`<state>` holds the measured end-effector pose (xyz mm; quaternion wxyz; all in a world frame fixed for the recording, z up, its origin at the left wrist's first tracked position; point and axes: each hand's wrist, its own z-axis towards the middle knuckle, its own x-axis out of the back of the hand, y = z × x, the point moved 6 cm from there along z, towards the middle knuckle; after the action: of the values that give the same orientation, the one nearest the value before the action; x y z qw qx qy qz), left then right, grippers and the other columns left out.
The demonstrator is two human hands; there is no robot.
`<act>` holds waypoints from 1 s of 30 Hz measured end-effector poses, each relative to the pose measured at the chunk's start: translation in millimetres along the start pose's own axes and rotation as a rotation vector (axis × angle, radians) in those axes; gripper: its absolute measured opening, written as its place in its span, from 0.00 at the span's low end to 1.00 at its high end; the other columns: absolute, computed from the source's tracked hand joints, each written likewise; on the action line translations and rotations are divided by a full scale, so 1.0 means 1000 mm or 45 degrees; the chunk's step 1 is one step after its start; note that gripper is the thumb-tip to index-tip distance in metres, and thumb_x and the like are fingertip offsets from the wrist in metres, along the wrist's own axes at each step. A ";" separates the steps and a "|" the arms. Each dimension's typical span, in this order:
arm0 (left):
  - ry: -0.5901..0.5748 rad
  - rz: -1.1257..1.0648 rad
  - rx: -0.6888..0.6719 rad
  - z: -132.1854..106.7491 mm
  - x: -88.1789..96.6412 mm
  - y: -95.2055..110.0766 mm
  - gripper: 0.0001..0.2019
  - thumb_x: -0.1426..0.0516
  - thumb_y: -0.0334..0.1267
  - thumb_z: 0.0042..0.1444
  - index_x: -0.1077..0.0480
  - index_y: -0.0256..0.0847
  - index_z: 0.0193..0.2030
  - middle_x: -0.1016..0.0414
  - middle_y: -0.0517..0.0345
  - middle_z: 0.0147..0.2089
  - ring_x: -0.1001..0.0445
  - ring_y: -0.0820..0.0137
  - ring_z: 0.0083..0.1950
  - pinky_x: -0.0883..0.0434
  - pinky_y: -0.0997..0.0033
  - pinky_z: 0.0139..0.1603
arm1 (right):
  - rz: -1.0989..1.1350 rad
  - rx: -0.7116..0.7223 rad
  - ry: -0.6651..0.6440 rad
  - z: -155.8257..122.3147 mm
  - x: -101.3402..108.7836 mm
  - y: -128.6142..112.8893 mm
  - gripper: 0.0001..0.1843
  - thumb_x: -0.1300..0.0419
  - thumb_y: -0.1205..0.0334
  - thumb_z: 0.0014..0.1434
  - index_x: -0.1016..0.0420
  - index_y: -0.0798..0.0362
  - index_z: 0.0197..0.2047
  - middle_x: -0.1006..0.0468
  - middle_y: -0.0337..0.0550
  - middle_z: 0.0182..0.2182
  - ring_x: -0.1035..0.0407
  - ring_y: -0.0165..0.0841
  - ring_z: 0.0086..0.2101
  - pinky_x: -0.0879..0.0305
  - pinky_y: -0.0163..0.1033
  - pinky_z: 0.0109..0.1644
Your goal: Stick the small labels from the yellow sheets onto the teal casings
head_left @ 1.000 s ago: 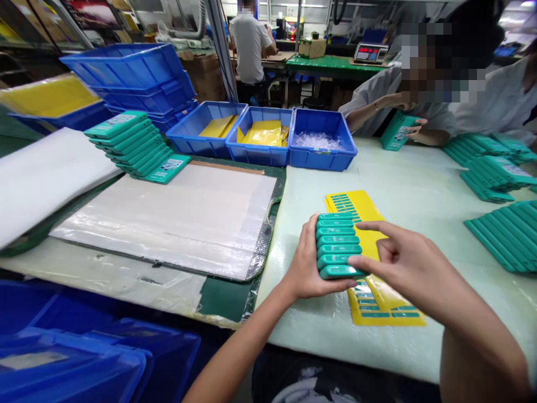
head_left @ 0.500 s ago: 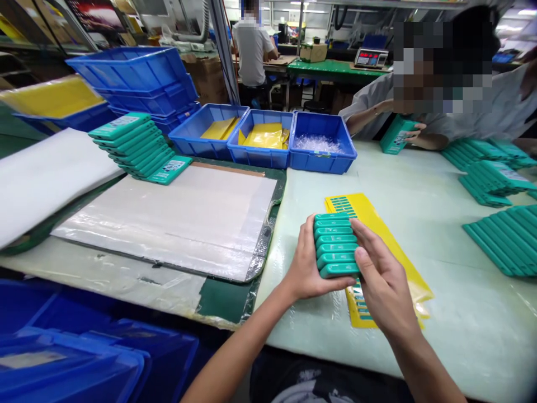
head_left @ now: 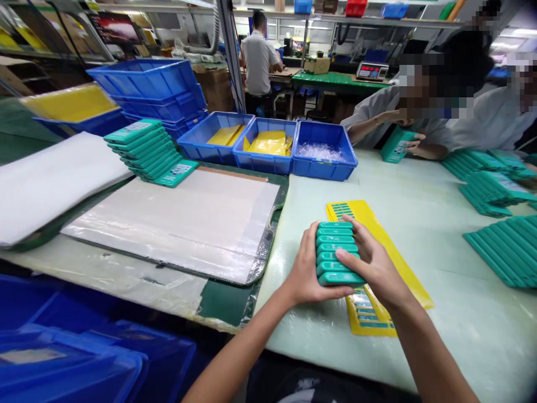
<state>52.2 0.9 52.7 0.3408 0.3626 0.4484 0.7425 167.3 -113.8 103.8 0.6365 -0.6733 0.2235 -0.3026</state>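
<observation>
A stack of several teal plastic cases (head_left: 335,252) stands on edge on the pale table (head_left: 419,184), over yellow sheets (head_left: 380,291) printed with teal labels. My left hand (head_left: 304,277) cups the stack's left side, thumb along the nearest case. My right hand (head_left: 371,266) presses against the right side, fingers curled over the top edges. Both hands grip the stack between them.
A fanned pile of teal cases (head_left: 146,151) lies at the left by a plastic-covered board (head_left: 180,221). Three blue bins (head_left: 268,145) line the back. More teal cases (head_left: 503,246) lie at the right. A person (head_left: 419,112) across the table holds a case.
My right hand has come down from hovering with spread fingers to clasp the stack's right side. The view has shifted slightly; the stack sits about where it was.
</observation>
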 end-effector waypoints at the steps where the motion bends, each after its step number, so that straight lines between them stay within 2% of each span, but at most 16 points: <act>1: -0.001 -0.010 -0.005 0.000 0.000 0.000 0.77 0.20 0.63 0.39 0.63 0.44 0.85 0.48 0.31 0.81 0.43 0.32 0.82 0.42 0.27 0.83 | 0.007 -0.012 -0.025 0.007 -0.001 -0.001 0.46 0.21 0.38 0.55 0.25 0.50 0.70 0.19 0.58 0.64 0.22 0.50 0.61 0.21 0.55 0.64; 3: -0.002 -0.034 -0.018 0.001 0.001 -0.001 0.77 0.20 0.65 0.39 0.62 0.43 0.84 0.47 0.31 0.81 0.43 0.32 0.82 0.43 0.27 0.83 | -0.012 -0.003 0.048 0.023 0.000 -0.005 0.34 0.24 0.36 0.56 0.16 0.54 0.54 0.12 0.54 0.49 0.17 0.45 0.48 0.19 0.49 0.54; 5: -0.013 -0.043 -0.023 0.002 0.001 -0.001 0.76 0.21 0.66 0.39 0.61 0.42 0.84 0.47 0.30 0.81 0.44 0.32 0.82 0.44 0.27 0.84 | -0.100 0.039 0.157 0.039 0.004 -0.009 0.28 0.26 0.35 0.56 0.16 0.54 0.38 0.15 0.47 0.35 0.21 0.39 0.36 0.23 0.43 0.43; 7: -0.014 -0.043 -0.009 0.002 0.001 -0.001 0.76 0.22 0.67 0.40 0.61 0.42 0.84 0.48 0.30 0.81 0.44 0.32 0.83 0.45 0.26 0.84 | -0.166 0.070 0.163 0.051 0.006 -0.014 0.27 0.27 0.35 0.56 0.19 0.54 0.30 0.21 0.42 0.27 0.28 0.34 0.30 0.30 0.40 0.36; 9: -0.024 -0.034 0.005 0.002 0.001 -0.001 0.77 0.21 0.67 0.39 0.63 0.44 0.85 0.49 0.30 0.82 0.45 0.31 0.83 0.46 0.25 0.84 | -0.204 0.066 0.129 0.054 0.007 -0.019 0.27 0.29 0.37 0.58 0.21 0.53 0.26 0.25 0.40 0.23 0.32 0.33 0.28 0.34 0.40 0.34; 11: -0.029 -0.025 -0.001 0.002 0.000 -0.001 0.78 0.21 0.67 0.38 0.63 0.45 0.85 0.49 0.31 0.82 0.46 0.30 0.83 0.47 0.24 0.84 | -0.286 0.102 0.141 0.043 0.010 -0.032 0.24 0.30 0.40 0.60 0.18 0.53 0.29 0.21 0.42 0.27 0.29 0.35 0.31 0.30 0.42 0.37; 13: -0.029 -0.022 -0.018 0.002 0.000 -0.001 0.77 0.21 0.67 0.38 0.62 0.44 0.85 0.48 0.31 0.81 0.46 0.30 0.83 0.46 0.23 0.83 | -0.440 0.207 0.188 0.019 0.009 -0.050 0.19 0.30 0.42 0.62 0.14 0.51 0.37 0.15 0.47 0.38 0.24 0.40 0.38 0.26 0.46 0.45; 15: -0.020 -0.025 -0.032 0.002 0.000 -0.001 0.75 0.21 0.66 0.40 0.61 0.44 0.84 0.47 0.32 0.81 0.45 0.31 0.83 0.44 0.25 0.83 | -0.589 0.287 0.183 -0.007 0.001 -0.064 0.19 0.29 0.43 0.62 0.13 0.48 0.46 0.15 0.49 0.48 0.22 0.43 0.45 0.25 0.50 0.52; 17: -0.003 -0.031 -0.044 0.002 0.000 -0.002 0.73 0.22 0.63 0.41 0.60 0.46 0.84 0.46 0.34 0.81 0.44 0.33 0.82 0.43 0.26 0.83 | -0.659 0.272 0.138 -0.025 -0.010 -0.067 0.27 0.26 0.42 0.57 0.15 0.47 0.55 0.17 0.51 0.53 0.23 0.47 0.50 0.25 0.54 0.56; 20: 0.023 -0.028 -0.060 0.001 -0.001 -0.002 0.73 0.22 0.61 0.40 0.61 0.47 0.84 0.48 0.34 0.81 0.42 0.32 0.82 0.41 0.25 0.82 | -0.629 0.206 0.077 -0.032 -0.016 -0.058 0.37 0.24 0.48 0.53 0.20 0.46 0.65 0.20 0.52 0.57 0.26 0.48 0.54 0.26 0.58 0.61; 25: 0.008 -0.045 -0.016 0.001 -0.001 0.002 0.73 0.21 0.65 0.39 0.59 0.45 0.83 0.44 0.34 0.79 0.38 0.34 0.79 0.37 0.28 0.80 | -0.322 0.098 -0.093 -0.021 -0.007 -0.041 0.29 0.31 0.52 0.62 0.21 0.44 0.66 0.21 0.50 0.57 0.27 0.46 0.55 0.25 0.56 0.59; 27: 0.006 -0.035 -0.017 0.001 0.000 0.003 0.74 0.21 0.65 0.39 0.59 0.44 0.83 0.44 0.33 0.79 0.39 0.33 0.80 0.38 0.28 0.81 | -0.329 0.071 -0.048 -0.023 -0.006 -0.039 0.30 0.29 0.50 0.61 0.21 0.44 0.65 0.21 0.51 0.58 0.27 0.47 0.56 0.25 0.57 0.59; 30: 0.000 0.000 -0.034 0.002 0.000 0.001 0.74 0.21 0.61 0.40 0.61 0.45 0.84 0.46 0.33 0.80 0.42 0.32 0.82 0.41 0.27 0.82 | -0.447 0.107 0.100 -0.032 -0.011 -0.043 0.34 0.26 0.49 0.55 0.20 0.44 0.65 0.22 0.50 0.60 0.28 0.50 0.59 0.29 0.61 0.64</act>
<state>54.1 1.3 54.2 0.3457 0.3581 0.4384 0.7484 133.7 -124.9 145.4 0.5923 -0.6623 0.1143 -0.4443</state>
